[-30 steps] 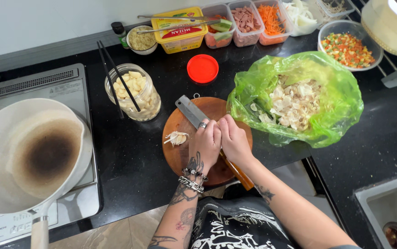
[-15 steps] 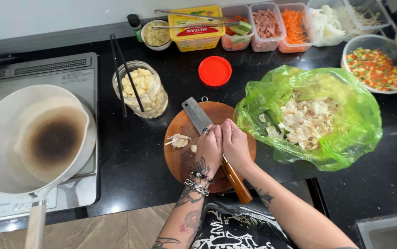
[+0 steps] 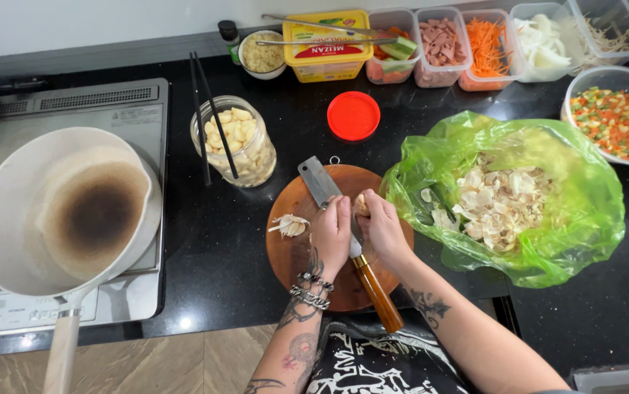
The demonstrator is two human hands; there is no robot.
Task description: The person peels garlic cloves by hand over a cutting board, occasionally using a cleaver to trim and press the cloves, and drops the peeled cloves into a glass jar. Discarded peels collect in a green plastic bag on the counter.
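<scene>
both hands meet over the round brown wooden chopping board [image 3: 292, 248], the landmark for everything else here. the left hand [image 3: 331, 235] and right hand [image 3: 381, 232] have their fingers curled together around a small pale garlic clove [image 3: 362, 205], pinching it between the fingertips just above the board's middle; it looks like the peeling step, skin being picked off one clove. under the hands lies a small steel cleaver with a brown wooden handle [image 3: 354, 248], blade toward the board's far edge, handle overhanging the near edge. on the board's left part sits a little heap of pale crushed garlic [image 3: 288, 225]. right of the board, touching it, a crumpled green plastic bag [image 3: 577, 219] lies open with papery garlic skins [image 3: 497, 204] in it, so my guess is the loosened skin needs a short carry right into that bag. left beyond the board stands a clear glass jar of peeled cloves [image 3: 241, 142] with black chopsticks [image 3: 212, 117] resting on it, its red round lid [image 3: 353, 115] beyond the board. far left of the board, a pale scorched frying pan [image 3: 8, 219] rests on the stove.
</scene>
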